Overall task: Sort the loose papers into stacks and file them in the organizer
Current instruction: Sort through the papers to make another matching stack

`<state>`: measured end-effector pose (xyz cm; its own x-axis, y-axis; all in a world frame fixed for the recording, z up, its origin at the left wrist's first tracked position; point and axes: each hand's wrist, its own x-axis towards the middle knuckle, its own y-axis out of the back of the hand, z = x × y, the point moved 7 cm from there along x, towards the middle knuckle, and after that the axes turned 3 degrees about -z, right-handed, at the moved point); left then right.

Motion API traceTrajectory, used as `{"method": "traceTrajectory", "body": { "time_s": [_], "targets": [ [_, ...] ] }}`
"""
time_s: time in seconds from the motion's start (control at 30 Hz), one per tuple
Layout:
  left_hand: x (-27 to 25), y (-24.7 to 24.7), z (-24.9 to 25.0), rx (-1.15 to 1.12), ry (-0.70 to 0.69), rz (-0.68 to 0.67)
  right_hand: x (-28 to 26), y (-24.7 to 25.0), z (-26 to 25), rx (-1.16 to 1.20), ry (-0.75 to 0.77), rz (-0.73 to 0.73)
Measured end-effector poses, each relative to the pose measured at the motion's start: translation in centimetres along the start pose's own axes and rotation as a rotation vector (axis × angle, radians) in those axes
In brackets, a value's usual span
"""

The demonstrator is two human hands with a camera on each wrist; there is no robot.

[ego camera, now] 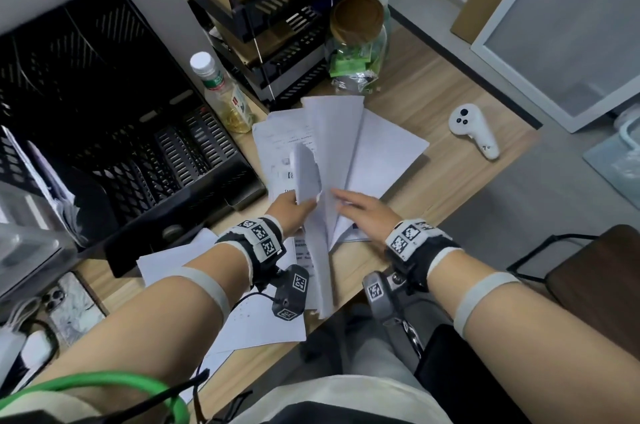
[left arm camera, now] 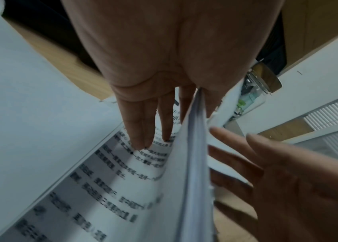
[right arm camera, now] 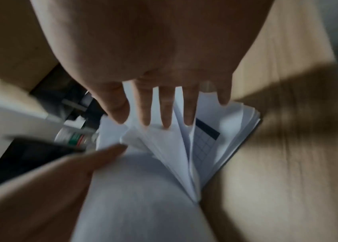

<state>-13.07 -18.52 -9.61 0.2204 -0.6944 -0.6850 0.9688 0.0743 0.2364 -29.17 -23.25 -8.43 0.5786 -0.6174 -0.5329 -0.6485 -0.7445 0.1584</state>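
My left hand [ego camera: 289, 207] pinches a sheaf of white papers [ego camera: 322, 233], thumb on one side and fingers on the other, holding it up on edge over the wooden desk [ego camera: 433, 84]. In the left wrist view its fingers [left arm camera: 141, 129] lie along a printed page, with the sheaf's edge [left arm camera: 195, 180] beside them. My right hand [ego camera: 360, 207] hovers open next to the sheaf, fingers [right arm camera: 163, 111] spread over the fanned sheets [right arm camera: 184, 155]. More loose sheets [ego camera: 388, 146] lie fanned on the desk beyond. The black mesh organizer [ego camera: 121, 133] stands at the left.
A bottle [ego camera: 225, 94] stands by the organizer, and a glass jar [ego camera: 360, 39] and a black wire shelf [ego camera: 287, 18] with a cardboard box stand at the back. A white controller [ego camera: 474, 131] lies to the right. Sheets [ego camera: 263, 326] overhang the front edge. A phone [ego camera: 69, 302] lies at the left.
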Motion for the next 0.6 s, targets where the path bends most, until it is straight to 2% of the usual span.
{"method": "traceTrajectory", "body": {
  "time_s": [0.17,0.23,0.37,0.5,0.53,0.57,0.6],
  "targets": [
    [-0.9,-1.1,1.8,0.194,-0.155,-0.049,0.3,-0.8,-1.5,-0.049,0.126,0.079],
    [-0.7,-1.5,2.1,0.332,-0.216,-0.082,0.8,-0.5,-2.6,0.040,0.158,0.078],
    [0.3,-2.1,0.9,0.541,-0.130,-0.088,1.6,-0.5,-4.2,0.304,0.145,0.022],
    [1.0,-1.8,0.7,0.665,-0.065,0.008,1.4,-0.2,-3.5,0.695,0.046,-0.003],
    [1.2,-1.6,0.5,0.649,-0.046,0.024,1.4,0.5,-2.5,0.706,-0.001,0.048],
    [1.4,-1.4,0.2,0.622,-0.027,0.034,1.3,1.6,-1.0,0.583,-0.059,0.148],
    [1.7,-1.1,-0.1,0.595,-0.020,0.043,1.0,3.2,0.6,0.349,-0.117,0.271]
  ]
}}
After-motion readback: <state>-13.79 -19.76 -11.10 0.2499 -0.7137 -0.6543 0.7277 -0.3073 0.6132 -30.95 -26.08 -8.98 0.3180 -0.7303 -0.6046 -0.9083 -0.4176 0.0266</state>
